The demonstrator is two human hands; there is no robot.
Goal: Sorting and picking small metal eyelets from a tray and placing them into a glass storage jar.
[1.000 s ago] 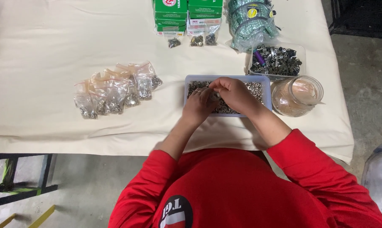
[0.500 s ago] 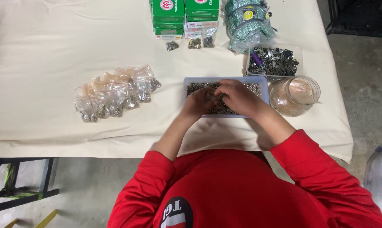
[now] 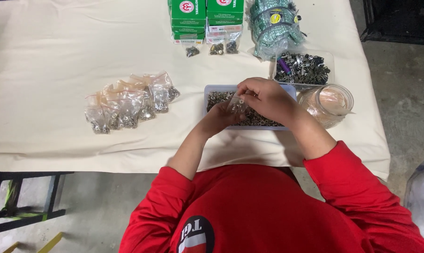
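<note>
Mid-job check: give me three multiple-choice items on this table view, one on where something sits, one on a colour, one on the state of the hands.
1. Where is the pile of small filled bags?
A. on the cloth, left of the tray
B. inside the jar
C. on the floor

2. What colour are the boxes at the far edge?
A. blue
B. green
C. black

3. What are the hands doing?
A. resting flat on the cloth
B. lifting the jar
C. together over the tray, on a small clear bag

Answers: 1 A, the bags lie left of the tray. 2 B, they are green. 3 C, left hand and right hand meet at the small clear bag.
</note>
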